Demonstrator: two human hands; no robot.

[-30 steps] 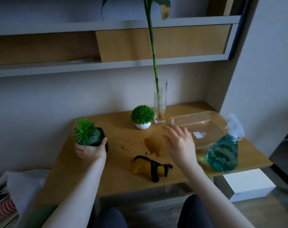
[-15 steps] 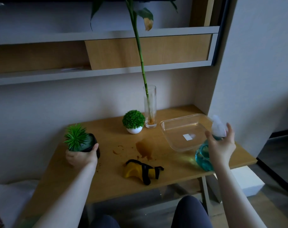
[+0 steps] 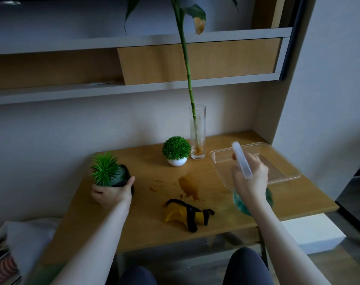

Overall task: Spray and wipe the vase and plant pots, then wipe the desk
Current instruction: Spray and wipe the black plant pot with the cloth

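On the wooden desk (image 3: 226,233), a brown spill (image 3: 188,185) sits in the middle, so a bump could spread it. The tall glass vase (image 3: 198,132) at the back could tip if the bottle swings wide. The spray bottle (image 3: 244,173) is up in the air and might slip or squirt the wrong way. The right hand (image 3: 250,179) has its fingers wrapped tight around the bottle's neck. The left hand (image 3: 111,191) cups the black plant pot (image 3: 121,176), fingers curled around it, at the desk's left. The 2nd pot, white (image 3: 177,161), stands by the vase.
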